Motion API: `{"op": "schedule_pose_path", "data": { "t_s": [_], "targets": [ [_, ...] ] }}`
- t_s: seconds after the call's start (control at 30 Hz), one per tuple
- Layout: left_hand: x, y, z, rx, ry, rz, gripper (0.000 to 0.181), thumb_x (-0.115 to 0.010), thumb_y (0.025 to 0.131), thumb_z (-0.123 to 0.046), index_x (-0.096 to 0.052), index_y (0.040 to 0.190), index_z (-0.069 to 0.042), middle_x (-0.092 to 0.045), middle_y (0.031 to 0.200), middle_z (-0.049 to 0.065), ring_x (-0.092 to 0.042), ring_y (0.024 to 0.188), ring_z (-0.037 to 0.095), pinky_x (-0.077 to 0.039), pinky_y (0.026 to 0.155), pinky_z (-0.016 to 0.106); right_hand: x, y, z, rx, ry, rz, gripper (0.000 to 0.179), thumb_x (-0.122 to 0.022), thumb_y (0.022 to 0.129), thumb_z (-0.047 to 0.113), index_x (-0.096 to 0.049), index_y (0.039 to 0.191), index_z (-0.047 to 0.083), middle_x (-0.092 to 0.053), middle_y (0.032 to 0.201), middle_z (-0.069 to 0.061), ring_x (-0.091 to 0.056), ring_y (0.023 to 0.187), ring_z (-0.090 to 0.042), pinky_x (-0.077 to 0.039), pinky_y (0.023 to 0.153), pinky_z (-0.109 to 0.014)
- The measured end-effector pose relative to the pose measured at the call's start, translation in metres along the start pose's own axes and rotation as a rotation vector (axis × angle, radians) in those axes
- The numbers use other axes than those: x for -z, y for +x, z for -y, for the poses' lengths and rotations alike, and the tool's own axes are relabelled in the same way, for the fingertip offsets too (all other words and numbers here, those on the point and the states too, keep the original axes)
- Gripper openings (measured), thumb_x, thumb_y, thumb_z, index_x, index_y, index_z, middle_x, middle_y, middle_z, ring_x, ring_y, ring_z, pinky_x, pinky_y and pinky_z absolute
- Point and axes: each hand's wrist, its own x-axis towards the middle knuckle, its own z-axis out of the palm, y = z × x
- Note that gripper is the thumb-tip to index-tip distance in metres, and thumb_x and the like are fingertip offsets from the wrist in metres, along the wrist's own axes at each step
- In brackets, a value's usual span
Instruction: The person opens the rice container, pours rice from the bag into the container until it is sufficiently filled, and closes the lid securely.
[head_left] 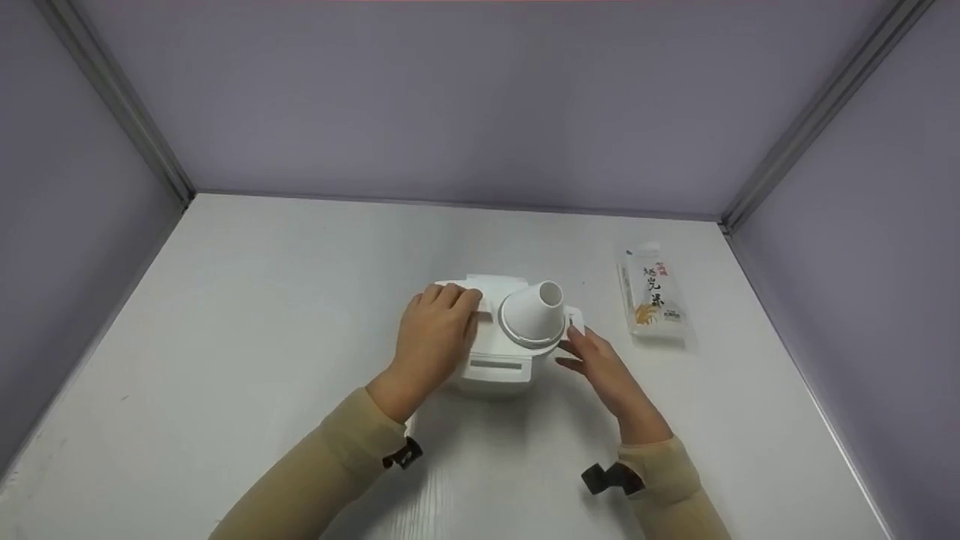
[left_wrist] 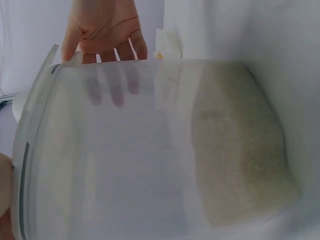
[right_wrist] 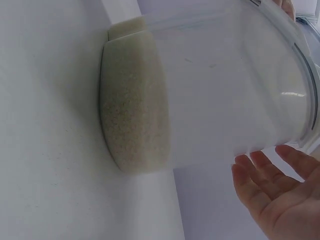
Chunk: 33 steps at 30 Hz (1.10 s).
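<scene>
A rice container stands upright, with a white lid [head_left: 491, 341] and a cone-shaped white spout [head_left: 534, 311] on top. Its clear body [left_wrist: 140, 150] holds a layer of pale grain [right_wrist: 132, 100] at the bottom. My left hand [head_left: 437, 326] grips the left part of the lid, fingers bent over it; what lies under the palm is hidden. At the container's right side, my right hand [head_left: 604, 367] has its thumb at the side latch [head_left: 574, 316], which sticks outward. The other right fingers [right_wrist: 255, 175] stay loosely extended against the body. The front latch [head_left: 496, 367] lies toward me.
A clear packet with dark and red characters [head_left: 654, 292] lies on the white table [head_left: 262, 300], right of the container. Grey-purple panels [head_left: 465, 105] enclose the table at the back and both sides. Dark wrist mounts [head_left: 611, 478] hang below both sleeves.
</scene>
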Motion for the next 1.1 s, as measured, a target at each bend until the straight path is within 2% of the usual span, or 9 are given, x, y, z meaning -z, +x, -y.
{"op": "schedule_pose_path", "data": {
  "t_s": [0.2,0.3,0.37,0.47,0.57,0.67,0.77,0.87,1.1],
  "targets": [
    [0.009,-0.008,0.018,0.081,-0.278,0.098,0.029,-0.058,0.092,-0.018,-0.060,0.119,-0.007,-0.060,0.119,0.008,-0.051,0.114,0.025,-0.036,0.098,0.047,-0.006,0.001,0.003,0.049,-0.107,-0.110,0.061,-0.042,0.099,0.041,-0.025,0.147,0.008,-0.029,0.149,-0.015,-0.037,0.130,-0.031,-0.038,0.100,-0.042],
    [0.020,-0.014,0.028,0.231,-0.430,0.107,0.033,-0.054,0.096,-0.020,-0.056,0.126,-0.005,-0.053,0.131,0.010,-0.045,0.124,0.024,-0.027,0.105,0.049,-0.012,-0.004,0.007,0.175,-0.257,-0.223,0.061,-0.049,0.097,0.034,-0.025,0.147,0.007,-0.027,0.150,-0.014,-0.032,0.133,-0.029,-0.032,0.104,-0.045],
    [0.025,-0.019,0.031,0.336,-0.453,0.096,0.035,-0.050,0.098,-0.021,-0.054,0.128,-0.005,-0.053,0.131,0.010,-0.046,0.123,0.024,-0.031,0.103,0.047,-0.018,-0.009,0.012,0.259,-0.367,-0.265,0.062,-0.051,0.097,0.031,-0.025,0.146,0.004,-0.028,0.150,-0.012,-0.030,0.135,-0.026,-0.027,0.106,-0.045],
    [0.030,-0.025,0.030,0.402,-0.373,0.107,0.039,-0.052,0.097,-0.025,-0.053,0.129,-0.004,-0.058,0.125,0.011,-0.055,0.114,0.025,-0.046,0.091,0.041,-0.026,-0.015,0.020,0.307,-0.503,-0.261,0.068,-0.053,0.095,0.032,-0.021,0.147,0.001,-0.020,0.152,-0.013,-0.022,0.138,-0.027,-0.020,0.109,-0.046],
    [0.029,-0.027,0.022,0.356,-0.226,0.115,0.045,-0.059,0.093,-0.029,-0.054,0.128,-0.002,-0.065,0.111,0.013,-0.065,0.094,0.024,-0.053,0.072,0.038,-0.031,-0.018,0.026,0.253,-0.564,-0.235,0.078,-0.053,0.094,0.039,-0.012,0.148,0.002,-0.011,0.154,-0.014,-0.013,0.140,-0.029,-0.014,0.110,-0.047],
    [0.026,-0.026,0.015,0.306,-0.122,0.116,0.047,-0.064,0.089,-0.032,-0.058,0.123,0.000,-0.069,0.095,0.012,-0.066,0.070,0.020,-0.051,0.053,0.034,-0.035,-0.018,0.028,0.186,-0.555,-0.215,0.085,-0.055,0.092,0.043,-0.005,0.149,0.003,-0.006,0.154,-0.014,-0.009,0.141,-0.029,-0.012,0.111,-0.046],
    [0.027,-0.022,0.013,0.284,-0.065,0.131,0.041,-0.066,0.087,-0.032,-0.063,0.112,0.000,-0.068,0.076,0.010,-0.055,0.053,0.015,-0.044,0.043,0.031,-0.037,-0.017,0.029,0.153,-0.497,-0.191,0.090,-0.056,0.091,0.044,-0.002,0.149,0.003,-0.004,0.155,-0.013,-0.008,0.141,-0.026,-0.011,0.112,-0.043],
    [0.030,-0.016,0.012,0.269,-0.018,0.140,0.037,-0.066,0.087,-0.032,-0.063,0.104,0.001,-0.063,0.063,0.009,-0.044,0.046,0.013,-0.040,0.039,0.031,-0.037,-0.015,0.030,0.138,-0.444,-0.166,0.091,-0.057,0.090,0.044,0.000,0.149,0.005,-0.002,0.155,-0.013,-0.006,0.141,-0.026,-0.010,0.112,-0.044],
    [0.026,-0.014,0.009,0.247,0.046,0.101,0.027,-0.065,0.089,-0.021,-0.067,0.100,0.003,-0.065,0.064,0.014,-0.049,0.044,0.014,-0.043,0.038,0.033,-0.035,-0.017,0.028,0.126,-0.392,-0.146,0.090,-0.057,0.091,0.042,0.002,0.149,0.005,0.000,0.155,-0.013,-0.005,0.141,-0.027,-0.009,0.111,-0.045]
  ]
}}
